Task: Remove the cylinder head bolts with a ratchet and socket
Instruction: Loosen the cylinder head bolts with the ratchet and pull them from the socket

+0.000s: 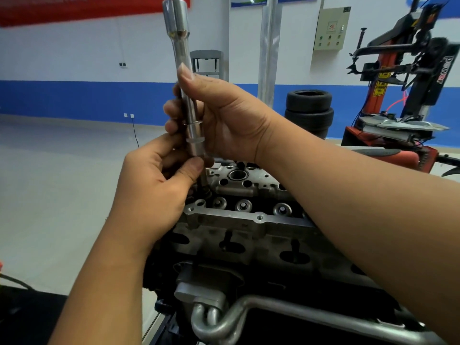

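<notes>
The left hand pinches the lower end of an upright chrome extension bar, just above the cylinder head. The right hand curls round the bar's middle, thumb along it. Open bores show in the head; their contents cannot be told.

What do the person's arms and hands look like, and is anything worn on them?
Both forearms are bare, with no sleeves in view. The left hand and the right hand wear no gloves, rings or watch. Thumbnails are short and unpainted.
</notes>
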Demonstrator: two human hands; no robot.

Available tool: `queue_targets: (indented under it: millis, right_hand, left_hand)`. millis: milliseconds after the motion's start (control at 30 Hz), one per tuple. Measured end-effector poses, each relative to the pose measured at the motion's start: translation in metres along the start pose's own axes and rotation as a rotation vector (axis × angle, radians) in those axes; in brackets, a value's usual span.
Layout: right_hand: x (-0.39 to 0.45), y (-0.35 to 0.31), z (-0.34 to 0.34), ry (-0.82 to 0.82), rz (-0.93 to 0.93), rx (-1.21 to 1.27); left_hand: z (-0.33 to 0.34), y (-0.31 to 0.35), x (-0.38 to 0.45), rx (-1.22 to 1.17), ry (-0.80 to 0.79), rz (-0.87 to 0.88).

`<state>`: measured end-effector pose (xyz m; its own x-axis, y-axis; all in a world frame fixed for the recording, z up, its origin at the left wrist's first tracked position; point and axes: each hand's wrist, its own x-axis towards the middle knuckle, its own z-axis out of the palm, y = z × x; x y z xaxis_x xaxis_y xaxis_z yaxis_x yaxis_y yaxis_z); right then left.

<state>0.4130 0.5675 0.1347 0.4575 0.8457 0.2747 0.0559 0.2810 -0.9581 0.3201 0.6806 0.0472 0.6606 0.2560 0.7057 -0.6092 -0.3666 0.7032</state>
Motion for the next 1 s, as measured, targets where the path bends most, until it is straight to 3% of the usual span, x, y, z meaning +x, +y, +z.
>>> queue_targets:
  millis: [200,367,633,767,1000]
  right_hand:
    - [-0.0015,0.0004,0.0007,0.026,0.009,0.017]
    - [-0.0006,-0.0011,-0.0010,0.013,-0.015,0.031]
    - [0.0012,0.0003,-0.0007,0.009,-0.006,0.021]
    - [0.0003,-0.0002,-0.0032,0.004,-0.024,0.008]
    - [0.0009,0.0015,0.0001,0.009,-0.037,0.024]
  left_hand:
    - [0.0046,-0.0016,0.0007,0.079,0.131,-0.001]
    - [0.0006,0.0011,-0.0001,-0.021,-0.002,-0.026]
    - [0.0043,0.0009,-0.0002,0.112,0.145,-0.007]
    - [0.0005,0.0024,0.0002,0.034,-0.021,-0.064]
    - [0.0040,-0.0002,-0.0002,0.127,0.096,-0.059]
